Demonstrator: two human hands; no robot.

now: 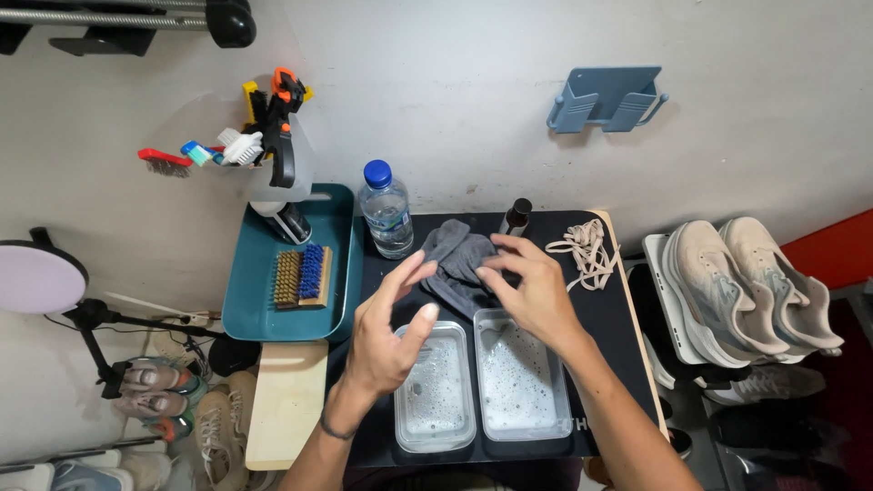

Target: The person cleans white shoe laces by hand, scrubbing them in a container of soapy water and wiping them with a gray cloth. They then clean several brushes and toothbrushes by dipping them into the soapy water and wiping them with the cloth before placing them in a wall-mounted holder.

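At inspection the grey cloth (457,264) lay crumpled on the black worktop (611,314), just behind two clear trays of sudsy water (435,386) (520,375) set side by side. The right hand (532,289) rested on the cloth's near edge, fingers curled down in a loose grip that pinched nothing firmly; the left hand (389,332) hovered above the left tray, grip wide and empty. Principal risk — both forearms crossed over the shallow trays, so a dropped wrist or a snagged cloth could, in my judgement, tip suds onto the worktop. Secondary risk — a water bottle (386,211) and a small dark-capped bottle (516,218) stood just behind the cloth; a hasty pull might topple either. The loose laces (587,247) lay beside the cloth and could be dragged along with it.
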